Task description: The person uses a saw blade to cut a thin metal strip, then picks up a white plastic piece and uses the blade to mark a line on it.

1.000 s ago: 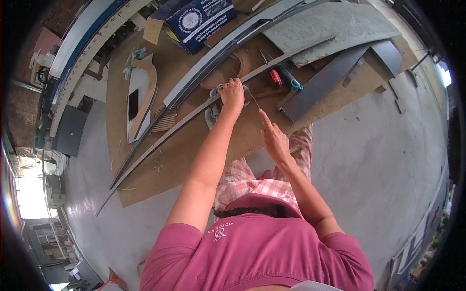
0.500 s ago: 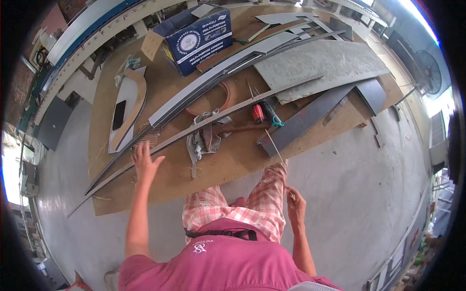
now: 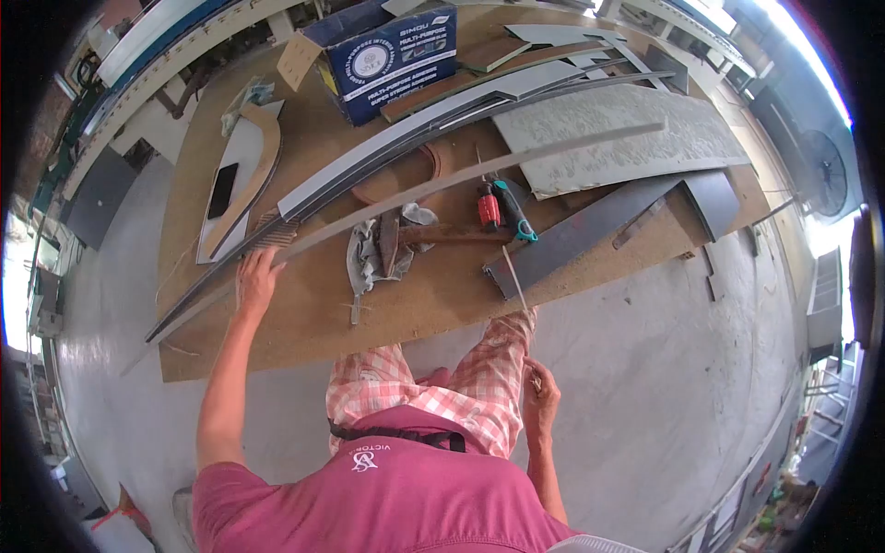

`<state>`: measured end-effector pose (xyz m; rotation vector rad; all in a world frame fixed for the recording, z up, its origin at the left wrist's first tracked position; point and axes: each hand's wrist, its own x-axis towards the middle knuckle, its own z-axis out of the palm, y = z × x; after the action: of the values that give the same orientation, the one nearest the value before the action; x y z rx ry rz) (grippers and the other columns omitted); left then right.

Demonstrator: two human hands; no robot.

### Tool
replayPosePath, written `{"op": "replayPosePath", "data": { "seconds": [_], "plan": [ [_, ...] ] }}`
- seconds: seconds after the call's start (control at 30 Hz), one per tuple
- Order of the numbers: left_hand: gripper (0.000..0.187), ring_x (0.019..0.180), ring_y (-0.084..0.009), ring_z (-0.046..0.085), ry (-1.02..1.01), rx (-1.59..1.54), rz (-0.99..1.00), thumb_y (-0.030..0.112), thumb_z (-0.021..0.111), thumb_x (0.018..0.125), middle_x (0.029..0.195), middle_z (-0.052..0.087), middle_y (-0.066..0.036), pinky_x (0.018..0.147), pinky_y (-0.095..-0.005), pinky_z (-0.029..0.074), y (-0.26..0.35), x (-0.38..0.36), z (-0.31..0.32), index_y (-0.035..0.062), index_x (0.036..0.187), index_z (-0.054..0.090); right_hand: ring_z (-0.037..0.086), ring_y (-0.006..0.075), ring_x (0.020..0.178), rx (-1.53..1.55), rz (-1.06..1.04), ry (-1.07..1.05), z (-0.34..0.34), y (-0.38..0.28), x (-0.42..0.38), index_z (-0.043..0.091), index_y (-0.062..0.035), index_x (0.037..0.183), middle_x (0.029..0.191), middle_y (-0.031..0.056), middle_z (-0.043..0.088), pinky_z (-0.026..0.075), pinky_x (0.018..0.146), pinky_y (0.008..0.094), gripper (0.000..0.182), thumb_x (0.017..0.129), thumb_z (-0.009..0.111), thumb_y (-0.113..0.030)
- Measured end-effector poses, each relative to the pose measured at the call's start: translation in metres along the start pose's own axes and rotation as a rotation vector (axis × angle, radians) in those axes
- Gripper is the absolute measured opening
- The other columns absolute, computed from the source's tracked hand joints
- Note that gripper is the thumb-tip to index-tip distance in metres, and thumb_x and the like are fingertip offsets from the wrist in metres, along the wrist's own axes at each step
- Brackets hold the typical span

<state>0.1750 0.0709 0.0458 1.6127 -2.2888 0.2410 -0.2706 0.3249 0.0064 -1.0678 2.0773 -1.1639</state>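
Observation:
My left hand [image 3: 256, 281] has its fingers closed on a long thin grey strip [image 3: 553, 150], which runs diagonally across the tabletop [image 3: 304, 318]. Down beside my thigh, my right hand [image 3: 542, 392] is curled, and what is in its fingers is too small to make out. Just beyond the strip lie long grey-white panels [image 3: 369, 161]. On the near side, a hammer [image 3: 452, 235] rests on a crumpled rag [image 3: 362, 263]. A red-handled tool [image 3: 489, 212] and a black-and-teal tool [image 3: 513, 212] lie side by side.
A blue adhesive box [image 3: 396, 69] stands at the back. Left are a phone [image 3: 222, 191] and a curved wooden piece [image 3: 267, 152]. A patchy grey sheet [image 3: 627, 138] and a dark board [image 3: 590, 230] lie right. A thin stick [image 3: 514, 276] crosses the near table edge.
My left hand has gone from spread fingers over the strip to closing on it. The strip has shifted, its right end now farther right and blurred. My right hand stays low beside my thigh.

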Motion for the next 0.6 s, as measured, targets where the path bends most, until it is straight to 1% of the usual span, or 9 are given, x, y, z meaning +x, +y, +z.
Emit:
{"op": "replayPosePath", "data": {
  "seconds": [0.07,0.2,0.27,0.33,0.4,0.43,0.5,0.53,0.6],
  "plan": [
    [0.031,0.095,-0.028,0.056,0.091,-0.028,0.057,0.019,0.065,0.08,0.099,0.059,-0.007,0.08,-0.0407,0.044,0.035,0.031,-0.012,0.0101,0.108,0.056,0.06,0.0132,0.085,-0.016,-0.029,0.007,-0.004,-0.005,0.002,0.063,-0.0064,0.105,0.093,0.0085,0.065,0.047,0.075,0.027,0.02,0.088,0.053,-0.005],
    [0.031,0.091,-0.0288,0.059,0.278,-0.065,0.191,0.021,0.064,0.08,0.099,0.06,-0.009,0.076,-0.0401,0.048,0.09,0.103,0.005,0.0094,0.108,0.056,0.055,0.0099,0.078,0.029,-0.086,0.069,-0.003,-0.005,0.006,0.063,-0.0032,0.106,0.09,0.0059,0.064,0.045,0.071,0.0251,0.02,0.09,0.051,-0.005],
    [0.029,0.088,-0.0293,0.06,0.295,-0.06,0.223,0.02,0.062,0.082,0.098,0.061,-0.01,0.073,-0.0404,0.05,0.131,0.142,0.016,0.0089,0.108,0.055,0.053,0.0086,0.075,0.07,-0.063,0.074,-0.001,-0.009,0.004,0.062,-0.0021,0.106,0.087,0.0043,0.063,0.044,0.069,0.0243,0.02,0.09,0.051,-0.005],
    [0.03,0.089,-0.0308,0.061,0.191,-0.151,0.219,0.023,0.063,0.081,0.097,0.062,-0.013,0.074,-0.0401,0.05,0.177,0.176,0.024,0.0059,0.105,0.056,0.05,0.0072,0.073,0.106,-0.036,0.076,-0.001,-0.01,0.002,0.062,-0.0009,0.106,0.085,0.0028,0.061,0.044,0.066,0.0235,0.02,0.09,0.051,-0.005],
    [0.025,0.087,-0.033,0.06,0.093,-0.242,0.247,0.02,0.061,0.084,0.092,0.059,-0.013,0.072,-0.0438,0.05,0.22,0.203,0.044,0.0074,0.104,0.052,0.06,0.0134,0.084,0.124,0.039,0.055,-0.002,-0.007,-0.002,0.062,-0.0028,0.107,0.093,0.007,0.065,0.048,0.076,0.0264,0.021,0.087,0.054,-0.001],
    [0.022,0.088,-0.0333,0.059,0.112,-0.307,0.278,0.019,0.06,0.084,0.091,0.057,-0.014,0.071,-0.0448,0.05,0.238,0.216,0.064,0.0082,0.101,0.052,0.06,0.0134,0.084,0.119,0.035,0.037,-0.003,-0.003,-0.004,0.062,-0.0028,0.107,0.093,0.007,0.065,0.048,0.076,0.0264,0.021,0.087,0.054,-0.001],
    [0.021,0.091,-0.0318,0.058,0.119,-0.303,0.294,0.016,0.06,0.082,0.092,0.056,-0.014,0.071,-0.0439,0.05,0.274,0.237,0.1,0.0074,0.099,0.052,0.04,0.0026,0.064,0.225,0.066,0.108,-0.003,0.008,-0.011,0.061,-0.0041,0.109,0.077,-0.0043,0.051,0.035,0.056,0.0176,0.021,0.092,0.051,-0.01],
    [0.017,0.093,-0.0333,0.057,0.062,-0.396,0.233,0.016,0.058,0.082,0.091,0.055,-0.015,0.074,-0.0463,0.048,0.29,0.243,0.111,0.0076,0.097,0.053,0.04,0.0026,0.064,0.227,0.064,0.086,-0.004,0.01,-0.013,0.061,-0.0041,0.109,0.077,-0.0043,0.051,0.035,0.056,0.0176,0.021,0.092,0.051,-0.01],
    [0.015,0.096,-0.0344,0.052,0.009,-0.297,0.235,0.019,0.053,0.082,0.098,0.051,-0.016,0.077,-0.0477,0.045,0.317,0.253,0.133,0.0083,0.093,0.056,0.038,0.0017,0.063,0.223,0.079,0.161,-0.011,0.01,-0.016,0.061,-0.0049,0.111,0.073,-0.0065,0.046,0.031,0.053,0.0168,0.022,0.093,0.051,-0.012]
  ]
}}
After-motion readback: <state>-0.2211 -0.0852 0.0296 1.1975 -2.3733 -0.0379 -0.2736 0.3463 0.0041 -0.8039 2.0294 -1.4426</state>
